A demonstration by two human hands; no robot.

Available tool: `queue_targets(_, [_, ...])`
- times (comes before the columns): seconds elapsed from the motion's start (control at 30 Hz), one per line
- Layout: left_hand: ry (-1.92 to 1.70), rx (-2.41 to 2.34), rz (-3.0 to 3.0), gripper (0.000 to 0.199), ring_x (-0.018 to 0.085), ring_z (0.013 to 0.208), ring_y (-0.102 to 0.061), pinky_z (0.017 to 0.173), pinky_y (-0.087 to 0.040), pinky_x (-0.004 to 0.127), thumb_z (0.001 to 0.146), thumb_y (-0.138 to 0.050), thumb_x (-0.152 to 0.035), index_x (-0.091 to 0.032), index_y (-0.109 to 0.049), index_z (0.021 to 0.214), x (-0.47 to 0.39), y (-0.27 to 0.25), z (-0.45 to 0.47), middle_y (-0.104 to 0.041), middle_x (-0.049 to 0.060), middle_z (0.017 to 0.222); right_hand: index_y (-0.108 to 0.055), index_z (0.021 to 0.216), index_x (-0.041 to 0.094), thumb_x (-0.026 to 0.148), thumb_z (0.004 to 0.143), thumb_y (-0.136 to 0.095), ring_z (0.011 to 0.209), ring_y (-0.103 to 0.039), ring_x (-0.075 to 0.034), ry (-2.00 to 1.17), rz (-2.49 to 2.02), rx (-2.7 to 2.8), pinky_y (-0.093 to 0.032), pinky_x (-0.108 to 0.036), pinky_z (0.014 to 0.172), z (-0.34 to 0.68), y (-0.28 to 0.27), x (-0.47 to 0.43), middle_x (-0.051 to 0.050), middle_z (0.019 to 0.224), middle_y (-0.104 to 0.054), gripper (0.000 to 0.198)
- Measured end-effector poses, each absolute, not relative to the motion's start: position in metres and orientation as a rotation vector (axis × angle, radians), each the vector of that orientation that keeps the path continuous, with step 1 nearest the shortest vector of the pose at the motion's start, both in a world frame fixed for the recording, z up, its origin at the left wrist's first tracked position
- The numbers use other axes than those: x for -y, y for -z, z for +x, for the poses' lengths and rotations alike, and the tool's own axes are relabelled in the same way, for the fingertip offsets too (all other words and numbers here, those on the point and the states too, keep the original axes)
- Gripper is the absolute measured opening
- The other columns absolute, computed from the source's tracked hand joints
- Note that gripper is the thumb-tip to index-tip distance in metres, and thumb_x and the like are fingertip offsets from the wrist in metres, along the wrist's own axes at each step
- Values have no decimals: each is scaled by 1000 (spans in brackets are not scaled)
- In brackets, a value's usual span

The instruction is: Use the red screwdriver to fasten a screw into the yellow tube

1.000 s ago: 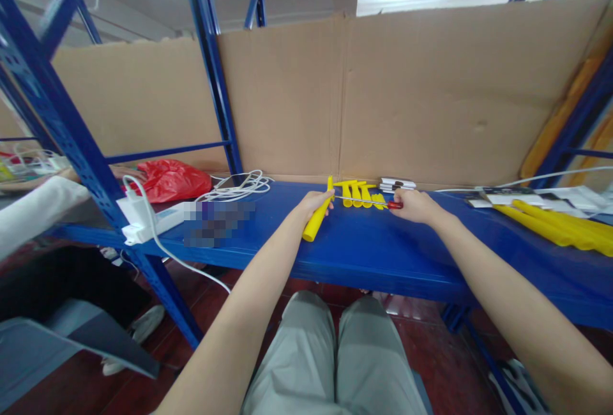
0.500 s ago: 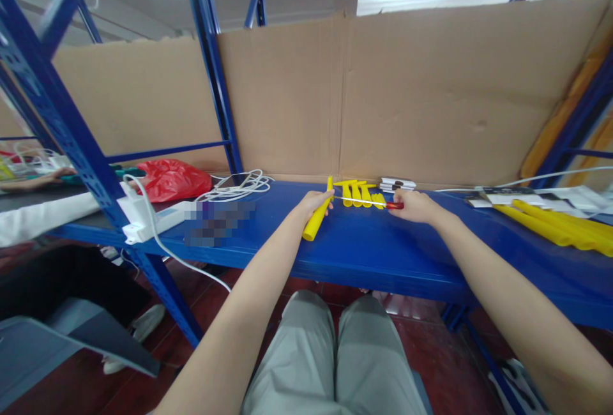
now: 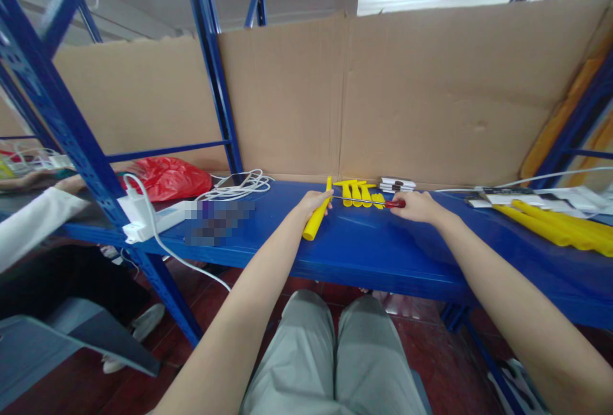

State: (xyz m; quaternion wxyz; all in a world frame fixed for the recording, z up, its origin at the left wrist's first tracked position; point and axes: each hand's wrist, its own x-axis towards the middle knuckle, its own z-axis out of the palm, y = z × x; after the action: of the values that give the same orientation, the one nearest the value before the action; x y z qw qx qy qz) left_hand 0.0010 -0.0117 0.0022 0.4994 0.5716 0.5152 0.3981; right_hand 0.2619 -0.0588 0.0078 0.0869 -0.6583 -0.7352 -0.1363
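My left hand [image 3: 316, 203] is closed around a yellow tapered plastic piece [image 3: 313, 225], its wide round end towards me and its narrow end pointing to the back. In my right hand [image 3: 412, 205] is a screwdriver [image 3: 395, 203] with a red handle. Its thin metal shaft runs level to the left, and its tip meets the yellow piece at my left fingers; whether it sits in a screw I cannot see. Just behind the shaft lie several similar yellow pieces [image 3: 357, 193] in a row on the blue table [image 3: 373, 242].
White cards [image 3: 397, 184] lie at the back, and long yellow parts [image 3: 560, 226] on the right. To the left are a white power strip [image 3: 158, 220], coiled white cable [image 3: 244, 185] and a red plastic bag [image 3: 170, 179]. A co-worker's sleeve [image 3: 41, 220] shows beyond the blue post [image 3: 86, 128].
The screwdriver has turned or tilted a little in my right hand, and its shaft looks darker. My left hand stays put. The co-worker's white-sleeved arm has moved up.
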Motion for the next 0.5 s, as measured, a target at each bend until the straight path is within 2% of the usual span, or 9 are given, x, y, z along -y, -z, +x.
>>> queue_targets(0.1, [-962, -1239, 1395, 29, 8, 36, -44, 41, -35, 22, 92, -56, -28, -12, -60, 68, 12, -2, 1, -56, 0, 49, -62, 77, 22, 36, 75, -53, 82, -65, -25, 454, -1970, 2186, -36, -29, 60, 263, -7, 58, -6, 86, -72, 16])
queue_targets(0.27, [-969, -1231, 1394, 28, 8, 36, -44, 41, -34, 21, 93, -56, -28, -12, -60, 69, 11, -1, 1, -56, 0, 49, -62, 85, 22, 34, 72, -57, 71, -64, -22, 389, -1951, 2139, -36, -27, 55, 263, -6, 56, -8, 79, -71, 18])
queue_targets(0.43, [-973, -1238, 1386, 28, 8, 35, -43, 40, -34, 21, 92, -56, -27, -13, -58, 68, 11, -1, 1, -56, 0, 48, -64, 79, 24, 36, 76, -52, 83, -65, -25, 436, -1962, 2189, -39, -31, 63, 263, -8, 58, -6, 86, -72, 18])
queue_targets(0.5, [-972, -1229, 1393, 29, 8, 35, -44, 40, -35, 21, 92, -57, -27, -13, -58, 68, 12, -2, 1, -56, 0, 49, -64, 79, 23, 34, 75, -53, 82, -65, -25, 457, -1973, 2174, -39, -30, 63, 263, -8, 58, -7, 86, -72, 16])
